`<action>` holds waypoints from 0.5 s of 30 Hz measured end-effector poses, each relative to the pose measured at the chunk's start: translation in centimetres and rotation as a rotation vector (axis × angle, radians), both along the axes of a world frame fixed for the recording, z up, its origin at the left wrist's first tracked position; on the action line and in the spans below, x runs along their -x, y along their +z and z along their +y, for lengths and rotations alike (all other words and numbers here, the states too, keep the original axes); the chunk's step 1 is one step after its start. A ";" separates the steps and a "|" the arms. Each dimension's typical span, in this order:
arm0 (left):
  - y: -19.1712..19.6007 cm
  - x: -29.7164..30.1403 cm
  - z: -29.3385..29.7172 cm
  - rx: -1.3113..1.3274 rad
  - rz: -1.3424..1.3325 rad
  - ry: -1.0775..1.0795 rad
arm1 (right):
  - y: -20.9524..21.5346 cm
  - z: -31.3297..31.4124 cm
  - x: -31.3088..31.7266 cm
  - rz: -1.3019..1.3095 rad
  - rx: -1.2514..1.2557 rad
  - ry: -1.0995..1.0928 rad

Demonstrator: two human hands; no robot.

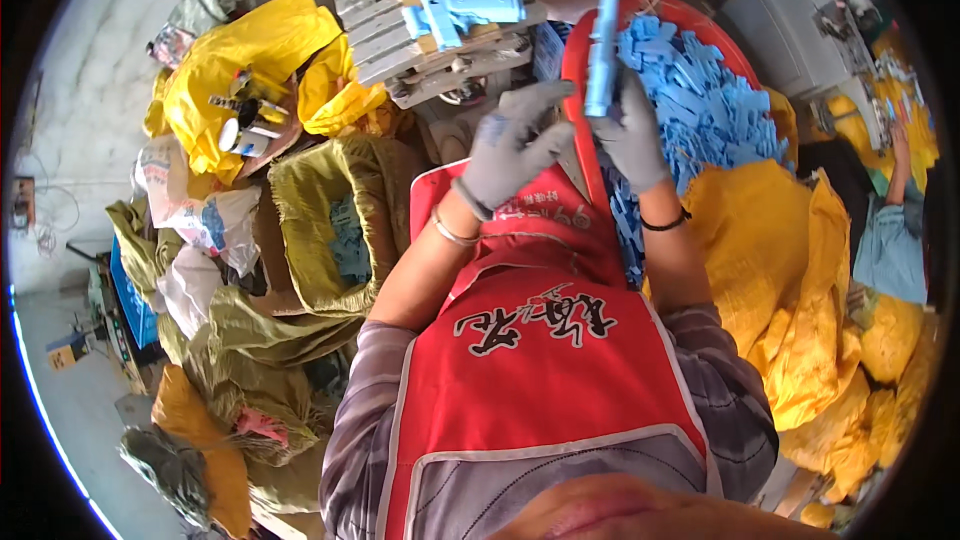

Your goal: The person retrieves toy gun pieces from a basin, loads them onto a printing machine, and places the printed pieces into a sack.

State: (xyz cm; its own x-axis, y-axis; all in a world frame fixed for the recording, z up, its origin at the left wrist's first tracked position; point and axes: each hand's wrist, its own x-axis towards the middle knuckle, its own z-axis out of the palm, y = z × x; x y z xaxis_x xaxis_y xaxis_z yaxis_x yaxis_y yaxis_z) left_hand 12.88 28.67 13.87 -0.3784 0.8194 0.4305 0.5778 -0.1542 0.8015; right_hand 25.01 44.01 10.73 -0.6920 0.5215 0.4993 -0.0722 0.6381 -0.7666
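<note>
My right hand (632, 135), in a grey glove, grips a light blue plastic stick-shaped part (602, 55) and holds it upright over the rim of a red basin (577, 60). The basin is heaped with several small blue plastic pieces (700, 100). My left hand (512, 145), also gloved in grey, hovers just left of the part with fingers spread and nothing in it. A red apron (540, 360) covers my lap below both hands.
A blue toy gun (455, 8) lies on a slatted wooden crate (400, 30) ahead. Yellow bags (250, 60) and olive sacks (320, 210) pile up at the left, more yellow bags (790, 270) at the right. Another person's arm (900, 170) shows at the far right.
</note>
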 end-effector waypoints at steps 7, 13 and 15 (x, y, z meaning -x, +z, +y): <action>3.7 12.4 -2.3 -0.041 0.555 0.494 | 1.8 2.2 -0.1 0.016 0.201 0.031; 3.5 15.9 -2.0 0.057 0.452 0.344 | 4.6 2.7 3.3 0.100 -0.088 -0.005; 4.0 15.5 -2.5 0.002 0.290 0.456 | 5.4 3.4 5.2 0.119 -0.055 -0.031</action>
